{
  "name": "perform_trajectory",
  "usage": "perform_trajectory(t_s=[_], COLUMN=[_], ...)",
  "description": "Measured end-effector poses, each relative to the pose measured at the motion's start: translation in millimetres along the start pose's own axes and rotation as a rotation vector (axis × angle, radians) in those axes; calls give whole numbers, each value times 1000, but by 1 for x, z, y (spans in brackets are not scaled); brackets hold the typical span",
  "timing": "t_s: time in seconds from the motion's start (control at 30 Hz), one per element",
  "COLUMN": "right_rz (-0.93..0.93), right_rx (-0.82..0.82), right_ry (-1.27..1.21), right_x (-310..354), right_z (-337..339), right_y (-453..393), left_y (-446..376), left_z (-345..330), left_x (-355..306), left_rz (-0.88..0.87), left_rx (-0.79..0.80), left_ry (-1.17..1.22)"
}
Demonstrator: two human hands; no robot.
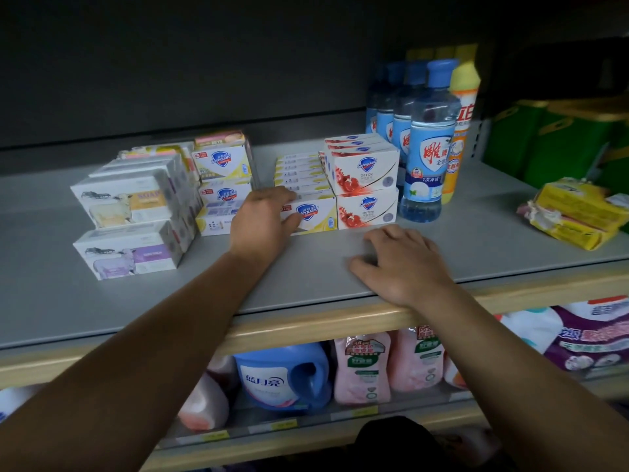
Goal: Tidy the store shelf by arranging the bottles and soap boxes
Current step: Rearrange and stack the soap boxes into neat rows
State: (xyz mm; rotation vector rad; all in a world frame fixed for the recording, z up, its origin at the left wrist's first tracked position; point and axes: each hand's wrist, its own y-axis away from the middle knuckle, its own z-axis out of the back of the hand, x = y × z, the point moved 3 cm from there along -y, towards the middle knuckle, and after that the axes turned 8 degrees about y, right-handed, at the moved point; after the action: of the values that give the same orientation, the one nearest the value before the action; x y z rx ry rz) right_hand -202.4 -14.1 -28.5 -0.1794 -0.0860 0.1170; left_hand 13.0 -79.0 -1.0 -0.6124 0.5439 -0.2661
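Observation:
My left hand (260, 221) grips the left end of a yellow-and-white soap box (315, 214), the front one of a row on the grey shelf (476, 247). Right beside it stand red-and-white soap boxes (366, 173) stacked two high. More yellow soap boxes (223, 178) are stacked left of my hand, and sheep-print soap boxes (131, 223) stand further left. Blue-capped bottles (423, 141) line up at the right, with a yellow bottle (459, 131) behind them. My right hand (403, 264) rests flat on the shelf near its front edge, holding nothing.
Yellow wrapped packs (578, 212) lie at the shelf's right end, with green packages (558, 144) behind them. The lower shelf holds a blue detergent jug (282, 376), pink refill pouches (362, 367) and a purple-and-white bag (592, 335). The shelf lip (306, 323) is beige.

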Motion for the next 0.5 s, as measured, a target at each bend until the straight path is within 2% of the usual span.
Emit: perform_trajectory(t_s=[0.5], right_rz=[-12], right_rx=[14], right_ry=[-26], right_x=[2], right_z=[4], right_y=[2], left_y=[0], left_z=[-1], left_x=[0], left_rz=[15], left_rx=[19], left_ry=[5])
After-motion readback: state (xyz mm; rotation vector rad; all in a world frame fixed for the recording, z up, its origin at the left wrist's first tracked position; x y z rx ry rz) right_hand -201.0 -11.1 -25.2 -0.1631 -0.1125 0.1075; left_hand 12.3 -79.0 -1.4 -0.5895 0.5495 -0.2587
